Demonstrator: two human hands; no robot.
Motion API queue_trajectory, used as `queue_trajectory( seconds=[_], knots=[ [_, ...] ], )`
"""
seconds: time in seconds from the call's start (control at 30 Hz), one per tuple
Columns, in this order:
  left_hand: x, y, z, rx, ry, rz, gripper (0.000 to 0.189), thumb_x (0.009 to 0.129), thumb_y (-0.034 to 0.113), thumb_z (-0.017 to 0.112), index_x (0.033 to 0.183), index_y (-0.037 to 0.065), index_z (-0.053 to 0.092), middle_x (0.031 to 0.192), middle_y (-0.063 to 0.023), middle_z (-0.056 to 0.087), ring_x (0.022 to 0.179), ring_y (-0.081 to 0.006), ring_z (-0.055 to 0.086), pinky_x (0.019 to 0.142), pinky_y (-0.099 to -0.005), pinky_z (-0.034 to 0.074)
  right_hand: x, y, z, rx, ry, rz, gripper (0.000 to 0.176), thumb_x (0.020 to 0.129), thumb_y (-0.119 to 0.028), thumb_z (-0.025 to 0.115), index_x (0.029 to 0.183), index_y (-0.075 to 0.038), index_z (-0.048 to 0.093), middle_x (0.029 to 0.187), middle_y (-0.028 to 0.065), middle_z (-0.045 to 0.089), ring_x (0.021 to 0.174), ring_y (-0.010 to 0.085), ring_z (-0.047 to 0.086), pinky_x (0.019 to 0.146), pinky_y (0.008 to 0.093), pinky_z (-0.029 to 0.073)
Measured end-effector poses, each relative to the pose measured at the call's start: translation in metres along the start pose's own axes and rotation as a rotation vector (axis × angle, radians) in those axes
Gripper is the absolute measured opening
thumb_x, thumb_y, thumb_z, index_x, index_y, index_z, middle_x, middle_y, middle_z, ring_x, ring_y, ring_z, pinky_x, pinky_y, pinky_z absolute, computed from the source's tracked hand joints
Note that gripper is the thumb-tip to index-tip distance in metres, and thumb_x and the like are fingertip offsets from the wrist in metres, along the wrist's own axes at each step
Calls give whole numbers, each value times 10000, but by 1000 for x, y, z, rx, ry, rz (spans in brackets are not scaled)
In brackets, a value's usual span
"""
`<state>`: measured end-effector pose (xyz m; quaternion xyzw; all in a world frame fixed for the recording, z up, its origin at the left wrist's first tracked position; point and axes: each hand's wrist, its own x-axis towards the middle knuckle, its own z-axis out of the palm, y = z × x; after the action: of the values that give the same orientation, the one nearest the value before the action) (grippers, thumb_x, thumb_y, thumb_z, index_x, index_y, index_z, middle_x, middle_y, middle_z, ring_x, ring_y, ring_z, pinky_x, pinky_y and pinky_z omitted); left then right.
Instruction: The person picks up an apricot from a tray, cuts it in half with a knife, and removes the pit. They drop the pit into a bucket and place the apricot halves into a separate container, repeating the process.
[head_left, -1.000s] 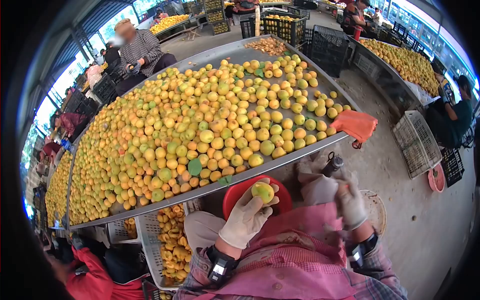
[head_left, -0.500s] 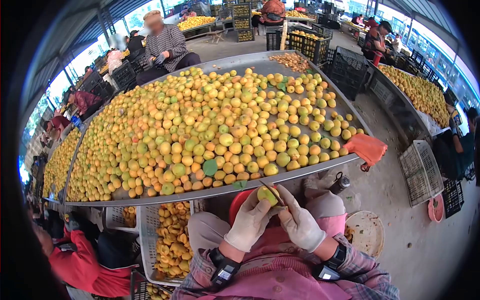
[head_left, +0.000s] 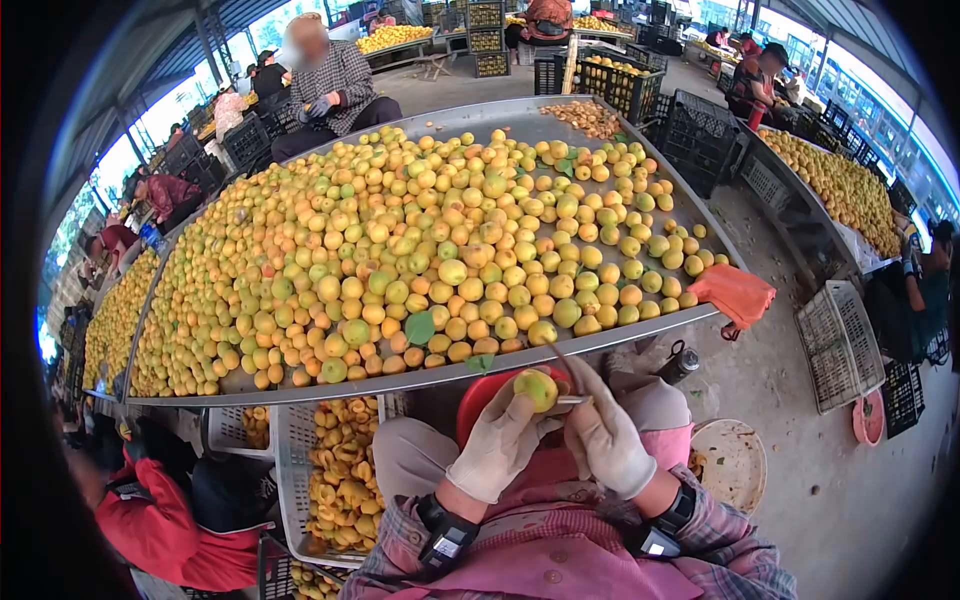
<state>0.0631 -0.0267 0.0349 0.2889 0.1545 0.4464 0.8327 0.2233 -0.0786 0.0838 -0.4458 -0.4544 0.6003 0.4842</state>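
My left hand (head_left: 497, 445), in a white glove, has its fingers curled round a yellow-green apricot (head_left: 536, 391). My right hand (head_left: 608, 443), gloved as well, grips a small knife (head_left: 567, 366) close against the fruit's right side. A dark, narrow part of the knife sticks up above my right fingers, and a pale part reaches toward the apricot. Both hands are over my lap, just below the near edge of a metal table (head_left: 420, 383). Heaped across that table are many whole apricots (head_left: 400, 255). Part of a red basin (head_left: 474, 405) shows behind my left hand.
A white crate (head_left: 297, 470) of split apricots stands left of my knee. To the right are a whitish bucket (head_left: 745, 465), a dark bottle (head_left: 681, 366) and an orange cloth bag (head_left: 735, 293) on the table corner. A person in red (head_left: 185, 525) sits at lower left.
The dark part of the knife has shifted from across the apricot to up and right of it. More of the fruit's face shows now. Both hands stay nearly in place.
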Motion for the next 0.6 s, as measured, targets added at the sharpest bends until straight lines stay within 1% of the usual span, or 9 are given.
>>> queue_trajectory(
  seconds=[0.03, 0.1, 0.13, 0.17, 0.23, 0.27, 0.4, 0.47, 0.6],
  knots=[
    [1, -1, -1, -1, -2, -17, 526, 958, 329, 602, 1374, 50, 442, 1265, -63, 554, 1180, -200, 534, 989, -391, 441, 1, -3, 2, 1, 1, 0, 573, 1037, -266, 433, 1519, -52, 210, 1128, 38, 582, 724, 72, 543, 640, 212, 450],
    [0, -3, -2, 0, -20, -22, 531, 957, 331, 605, 1375, 50, 435, 1270, -65, 549, 1181, -201, 533, 992, -394, 439, 2, -9, 6, 9, 63, -168, 555, 1040, -275, 427, 1516, -68, 229, 1003, -36, 546, 602, -8, 349, 524, 161, 304],
    [0, -4, -2, 0, -38, -25, 536, 956, 333, 608, 1375, 51, 428, 1276, -68, 543, 1183, -202, 532, 994, -397, 437, 0, -15, 3, -90, 49, -158, 534, 1044, -268, 411, 1502, -40, 257, 1068, 20, 586, 704, 37, 498, 621, 184, 416],
    [0, -5, 0, 1, -42, -27, 536, 956, 333, 608, 1375, 51, 428, 1276, -68, 543, 1183, -202, 532, 994, -397, 437, 1, -11, 2, -90, 52, -161, 534, 1044, -268, 411, 1502, -40, 257, 1068, 20, 586, 704, 37, 498, 621, 184, 416],
    [-2, -3, 6, 10, -40, 9, 546, 955, 342, 609, 1374, 48, 419, 1291, -71, 534, 1195, -200, 525, 1001, -393, 434, 5, 0, 0, -307, 53, -263, 512, 1045, -252, 400, 1479, -4, 290, 1137, 90, 607, 874, 121, 593, 781, 242, 482],
    [-3, -1, 10, 9, -39, 12, 546, 955, 342, 609, 1374, 48, 419, 1291, -71, 534, 1195, -200, 525, 1001, -393, 434, 3, -1, 3, -192, 45, -216, 496, 1043, -231, 391, 1459, 25, 306, 1208, 153, 601, 1041, 195, 602, 918, 297, 464],
    [-4, 2, 17, 66, -38, 37, 555, 951, 352, 612, 1373, 45, 422, 1274, -72, 542, 1193, -198, 529, 1008, -380, 432, 1, -1, 2, -296, 56, -229, 487, 1037, -217, 400, 1455, 17, 313, 1180, 181, 618, 1022, 236, 640, 890, 302, 479],
    [-4, 1, 18, 66, -63, 44, 556, 950, 348, 615, 1374, 43, 422, 1266, -73, 546, 1187, -200, 535, 1007, -375, 435, 1, -1, 0, -414, 89, -231, 484, 1022, -202, 425, 1458, -17, 323, 1143, 230, 627, 979, 330, 668, 838, 333, 509],
    [-3, 2, 16, 228, -25, 102, 580, 924, 338, 655, 1362, 28, 435, 1220, -61, 568, 1140, -172, 549, 990, -332, 445, 4, 0, -4, -578, 115, -365, 492, 1001, -189, 457, 1459, -58, 331, 1038, 252, 638, 897, 402, 654, 753, 385, 530]
  ],
)
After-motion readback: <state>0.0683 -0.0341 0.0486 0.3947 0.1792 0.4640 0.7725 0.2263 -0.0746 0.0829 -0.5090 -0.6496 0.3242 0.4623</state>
